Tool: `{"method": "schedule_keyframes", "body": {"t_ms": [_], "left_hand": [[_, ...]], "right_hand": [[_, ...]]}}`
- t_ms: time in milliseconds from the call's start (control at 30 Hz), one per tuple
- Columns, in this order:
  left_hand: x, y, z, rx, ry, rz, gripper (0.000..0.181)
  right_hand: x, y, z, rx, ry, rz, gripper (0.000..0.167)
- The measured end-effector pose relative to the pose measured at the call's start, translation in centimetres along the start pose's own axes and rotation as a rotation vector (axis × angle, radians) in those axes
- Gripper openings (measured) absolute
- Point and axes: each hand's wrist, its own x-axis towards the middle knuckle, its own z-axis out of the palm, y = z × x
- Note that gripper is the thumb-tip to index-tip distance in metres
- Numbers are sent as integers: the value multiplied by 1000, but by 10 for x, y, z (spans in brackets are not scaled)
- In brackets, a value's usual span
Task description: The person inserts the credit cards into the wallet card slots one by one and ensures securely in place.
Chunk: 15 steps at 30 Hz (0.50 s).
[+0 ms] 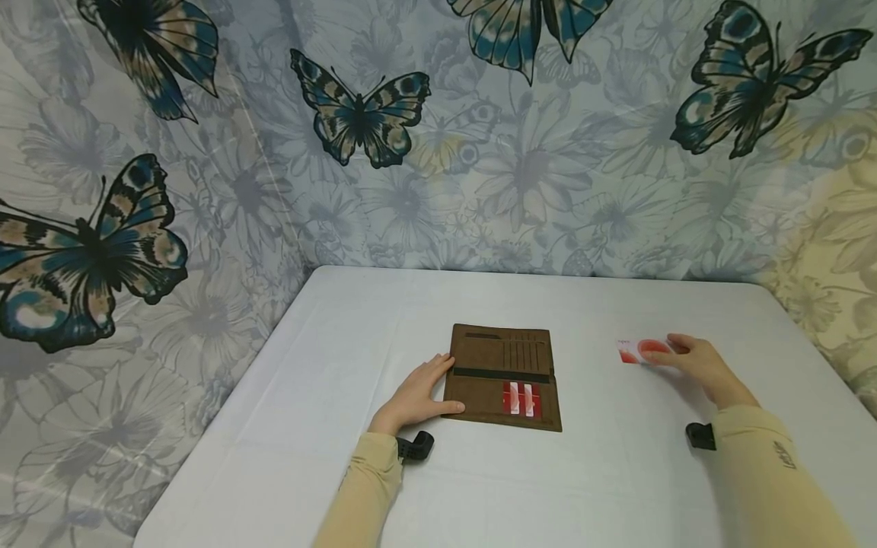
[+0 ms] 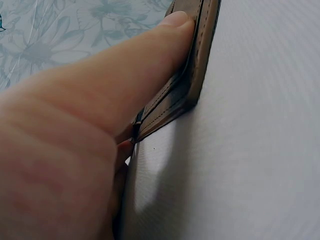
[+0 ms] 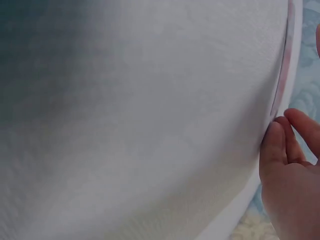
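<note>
An unfolded brown wallet point(image 1: 479, 350) lies on the white table, with several red-and-white cards point(image 1: 522, 399) in its lower half. My left hand point(image 1: 416, 395) rests at the wallet's left side, fingertips at the edge. Its extended thumb presses on the lower left part, which the left wrist view shows close up. Well right of the wallet, a white card with red patterns point(image 1: 629, 351) lies on or just over the table. My right hand point(image 1: 702, 370) pinches this card near its right end, thumb in front and fingers behind, covering that end.
A white cloth point(image 1: 274, 434) covers the table, whose far edge meets a wall hanging point(image 1: 411, 221) printed with butterflies and flowers. Dark wrist devices point(image 1: 416, 447) sit under both wrists.
</note>
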Motion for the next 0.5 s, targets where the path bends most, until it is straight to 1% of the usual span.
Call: {"method": "schedule_keyframes", "body": {"t_ms": [100,233,367,500], "left_hand": [[0,0,0,0,-3,-2,88],[-1,2,-1,-6,-7,-7,87],[-1,2,-1,-10,-4,-8,87],[-1,3,-2,-12,-4,-10,87]], "right_hand": [[1,1,1,-25,9,13,101],[2,2,3,-50,16,3,101],[3,2,3,-75,38,-16,97],[2,1,4,-125,65,-43,90]]}}
